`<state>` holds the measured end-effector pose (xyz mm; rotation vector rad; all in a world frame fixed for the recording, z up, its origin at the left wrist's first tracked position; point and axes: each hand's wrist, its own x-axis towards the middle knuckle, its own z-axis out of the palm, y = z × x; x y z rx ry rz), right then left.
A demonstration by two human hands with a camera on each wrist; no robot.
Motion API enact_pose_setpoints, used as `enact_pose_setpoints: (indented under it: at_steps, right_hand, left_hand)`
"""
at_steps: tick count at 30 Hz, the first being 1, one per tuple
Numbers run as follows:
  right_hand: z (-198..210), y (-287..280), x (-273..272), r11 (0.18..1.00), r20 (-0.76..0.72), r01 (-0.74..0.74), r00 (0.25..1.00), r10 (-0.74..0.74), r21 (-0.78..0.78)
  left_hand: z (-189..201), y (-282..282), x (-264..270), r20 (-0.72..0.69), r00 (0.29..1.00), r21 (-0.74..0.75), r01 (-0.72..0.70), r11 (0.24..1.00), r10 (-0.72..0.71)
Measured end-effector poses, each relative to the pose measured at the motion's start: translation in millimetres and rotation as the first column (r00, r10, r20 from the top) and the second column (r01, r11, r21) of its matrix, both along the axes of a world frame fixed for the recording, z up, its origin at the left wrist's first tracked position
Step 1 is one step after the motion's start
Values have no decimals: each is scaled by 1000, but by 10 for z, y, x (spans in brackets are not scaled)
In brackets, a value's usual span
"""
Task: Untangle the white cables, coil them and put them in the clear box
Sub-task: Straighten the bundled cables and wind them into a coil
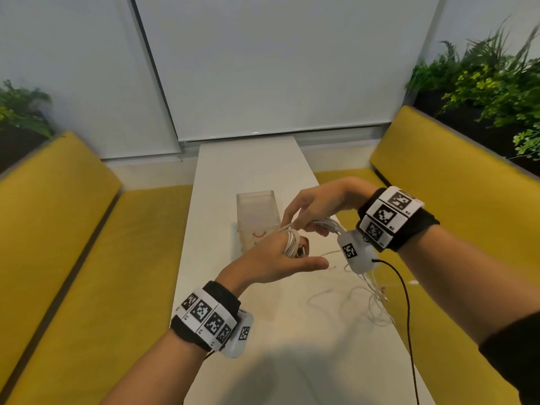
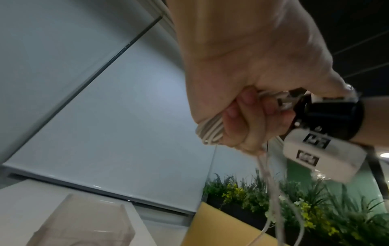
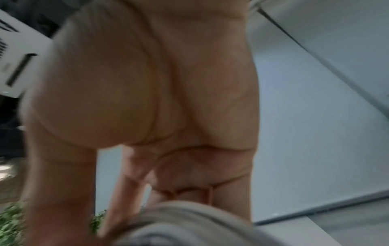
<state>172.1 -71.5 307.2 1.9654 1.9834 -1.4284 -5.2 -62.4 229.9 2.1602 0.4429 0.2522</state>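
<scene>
While left hand (image 2: 242, 106) fingers grip the white cables (image 2: 210, 131), only overhead shows right hand (image 1: 318, 206) pinching them.

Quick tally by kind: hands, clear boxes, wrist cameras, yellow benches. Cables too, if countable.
Hands: 2, left hand and right hand
Clear box: 1
Wrist cameras: 2
Yellow benches: 2
White cables: tangled, cannot count
Total: 7, cables excluded

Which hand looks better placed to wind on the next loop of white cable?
The right hand: it pinches the free cable strand just above the coil, which the left hand grips wrapped around its fingers.
</scene>
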Motion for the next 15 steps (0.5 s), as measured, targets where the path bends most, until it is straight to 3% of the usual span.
enact_pose_setpoints:
  at_steps: [4,9,12,15]
  right_hand:
    - [20,-7,-100,996,204,64,976,-76,65]
    - [39,-48,-158,979,292,59,949,-116,195]
    - [53,-100,-226,946,237,20,966,-102,325]
    - [4,-193,-258,936,23,78,996,-91,344]
  left_hand:
    - [-86,69,43,-6,988,113,-153,982,154]
    - [-138,126,96,-84,976,280,-172,944,203]
    - [-177,190,85,-65,977,271,-179,946,204]
    - [-160,291,11,81,967,194,-253,948,242]
